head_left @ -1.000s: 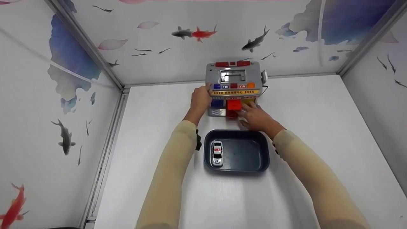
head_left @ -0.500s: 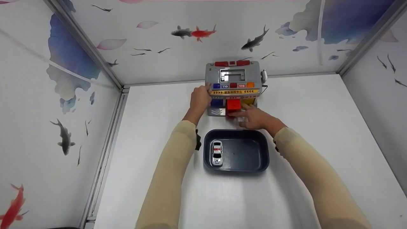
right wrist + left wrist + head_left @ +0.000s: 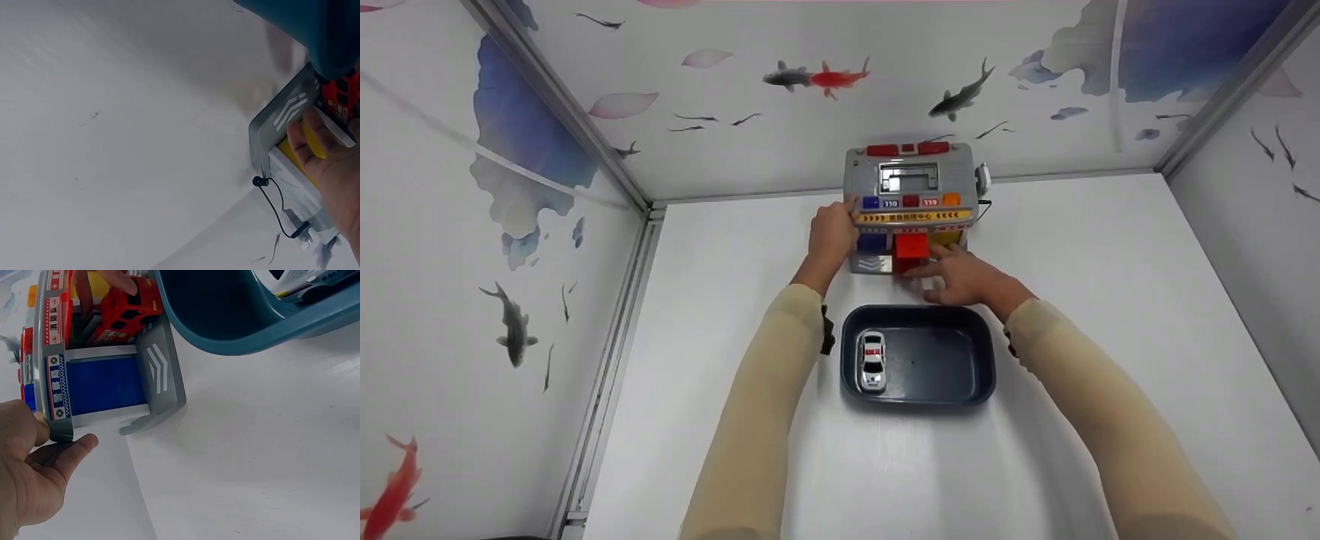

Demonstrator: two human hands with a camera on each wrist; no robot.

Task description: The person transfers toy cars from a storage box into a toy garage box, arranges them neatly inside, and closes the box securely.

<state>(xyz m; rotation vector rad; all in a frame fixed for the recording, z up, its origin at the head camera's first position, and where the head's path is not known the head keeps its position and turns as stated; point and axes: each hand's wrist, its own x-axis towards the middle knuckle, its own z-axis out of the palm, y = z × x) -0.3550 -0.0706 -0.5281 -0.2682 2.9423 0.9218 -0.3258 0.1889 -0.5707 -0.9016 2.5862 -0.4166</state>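
Observation:
A grey toy emergency station (image 3: 874, 180) stands at the back of the table, its red middle door (image 3: 911, 246) lifted. My left hand (image 3: 832, 225) grips the station's left edge, thumb and fingers on either side of the corner in the left wrist view. A red toy fire truck (image 3: 126, 312) sits at the middle bay, partly outside on the ramp. My right hand (image 3: 964, 277) reaches in from the right with fingers extended. One fingertip touches the truck's front, and another finger lies between truck and door. Its remaining fingers lie by the yellow door (image 3: 288, 149).
A dark blue tray (image 3: 945, 367) sits in front of the station, holding a white toy police car (image 3: 873, 364) at its left side. A handset (image 3: 984, 180) with a black cord hangs on the station's right side. Printed walls enclose the white table (image 3: 720, 315).
My right hand has shifted slightly, its fingertip moving left onto the front of the toy fire truck. The left hand, station and tray stay in place.

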